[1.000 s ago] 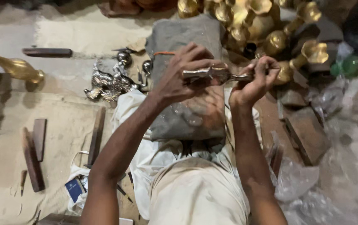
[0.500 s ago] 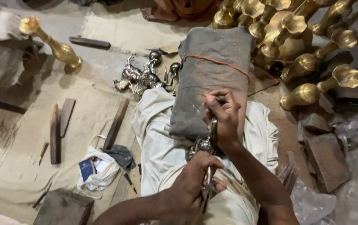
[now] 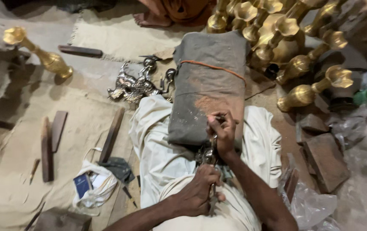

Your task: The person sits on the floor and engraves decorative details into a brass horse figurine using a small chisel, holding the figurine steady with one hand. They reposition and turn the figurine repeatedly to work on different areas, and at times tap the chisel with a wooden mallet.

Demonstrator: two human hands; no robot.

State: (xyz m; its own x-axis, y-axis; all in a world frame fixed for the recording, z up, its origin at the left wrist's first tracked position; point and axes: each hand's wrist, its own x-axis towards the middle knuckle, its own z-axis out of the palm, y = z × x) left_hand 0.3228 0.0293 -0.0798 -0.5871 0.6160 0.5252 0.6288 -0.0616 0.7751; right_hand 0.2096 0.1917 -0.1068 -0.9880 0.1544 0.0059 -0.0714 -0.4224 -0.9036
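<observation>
On the lap, against the near edge of the grey pad [image 3: 209, 85], sits the work: a small silvery metal piece [image 3: 209, 156], pinned between both hands over the white cloth [image 3: 157, 141] covering the legs.

Left hand [image 3: 198, 196] is clenched around the lower end of the piece, thumb side up, taking the load. Right hand [image 3: 222, 132] is closed in a pinch at the top; it looks like a thin tool is held there, but too small to tell which kind.

How to do this step well, my read:
- Keep the piece butted on the pad edge so it can't rock. The pad takes the push, not the wrist.
- Left hand only clamps and turns. Right hand does the fine strokes, short and light.
- Turn the piece, not the tool, to reach a new face.
- Keep the left thumb out of the tool's line; a slip goes straight that way.

Around: a heap of similar silvery pieces [image 3: 134, 85] just beyond the left knee, brass stands [image 3: 286, 47] crowded at the far right, 1 brass stand [image 3: 42, 53] lying apart at the far left, flat wooden blocks [image 3: 48, 145] on the sacking, a white bag [image 3: 93, 188] near the left hip.
</observation>
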